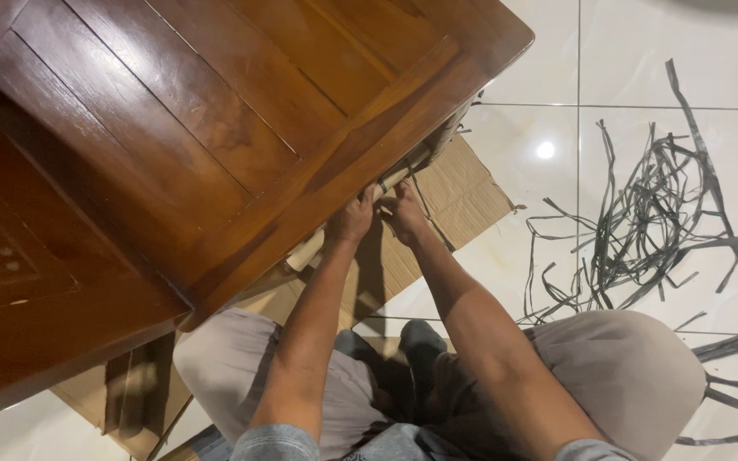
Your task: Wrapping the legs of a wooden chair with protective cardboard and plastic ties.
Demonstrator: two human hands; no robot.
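Under table [241,111] edge: left hand [350,219] and right hand [405,212] both pinch pale strip [403,171]; cardboard [463,192] beneath, dark strips [642,222] on floor [642,51].

Dark strips [642,222] scattered on white tiled floor [728,68]; flattened cardboard [463,192].

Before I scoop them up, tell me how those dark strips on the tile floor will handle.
The dark strips look thin and flat, curling in a loose tangle, so they are probably floppy and light. Because they cross one another, lifting one would likely drag others along. On the glossy white tiled floor they would probably slide easily if pushed. Both hands are away from them, at the wooden furniture's edge.
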